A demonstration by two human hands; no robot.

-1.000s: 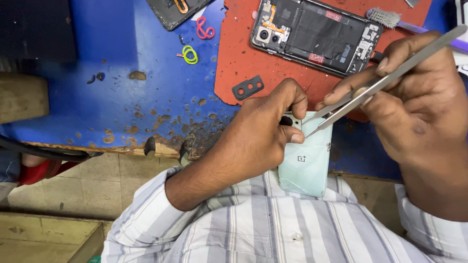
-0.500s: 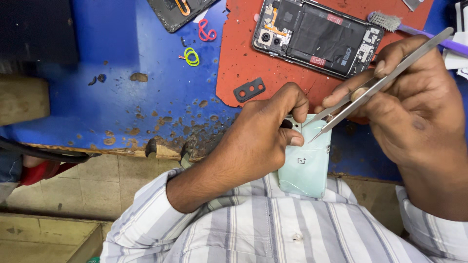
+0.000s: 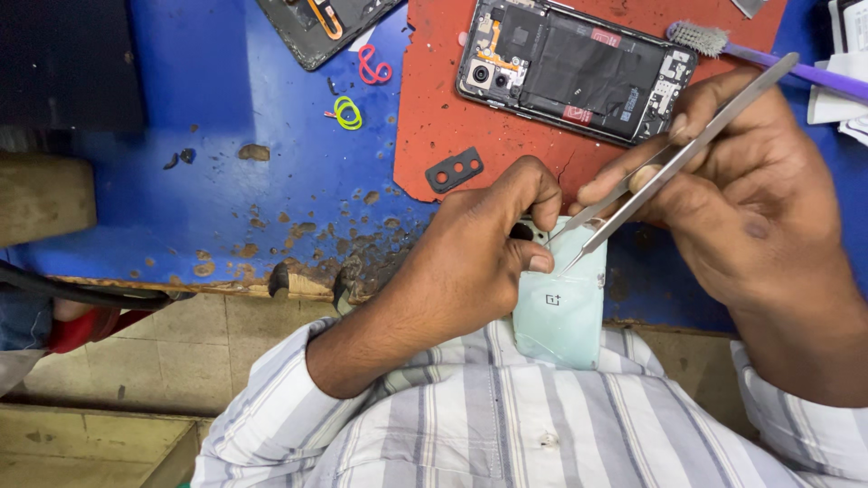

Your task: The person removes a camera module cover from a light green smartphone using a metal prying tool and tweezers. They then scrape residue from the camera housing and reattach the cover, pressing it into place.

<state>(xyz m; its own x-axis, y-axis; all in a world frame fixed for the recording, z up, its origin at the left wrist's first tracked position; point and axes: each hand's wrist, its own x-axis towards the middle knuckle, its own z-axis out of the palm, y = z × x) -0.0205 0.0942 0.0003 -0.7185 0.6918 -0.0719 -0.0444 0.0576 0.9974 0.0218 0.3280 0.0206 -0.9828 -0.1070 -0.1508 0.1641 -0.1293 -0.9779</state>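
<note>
A pale mint phone back cover (image 3: pixel 561 307) is gripped near its upper end by the left hand (image 3: pixel 470 262), whose thumb and forefinger are pinched together on the cover's top edge, the remaining fingers being curled behind it. The lower end of the cover is propped against a striped shirt (image 3: pixel 470 425). A pair of metal tweezers (image 3: pixel 669 163) is clamped between the thumb and forefinger of the right hand (image 3: pixel 750 190); the tweezer tips are brought down just beside the left fingertips, onto the cover's top corner (whether anything is caught between the tips cannot be told).

Beyond the knuckles of both hands, an opened phone (image 3: pixel 579 68) with its battery and boards exposed is laid on a red mat (image 3: pixel 452 126). A small black camera bezel (image 3: pixel 455 170) is seen on the mat's edge, just past the left forefinger. Above the right fingers, a purple-handled brush (image 3: pixel 768 59) is laid. Further off beyond the left wrist, yellow and red wire loops (image 3: pixel 347 112) and a second dismantled device (image 3: pixel 321 23) are found on the worn blue bench (image 3: pixel 226 181).
</note>
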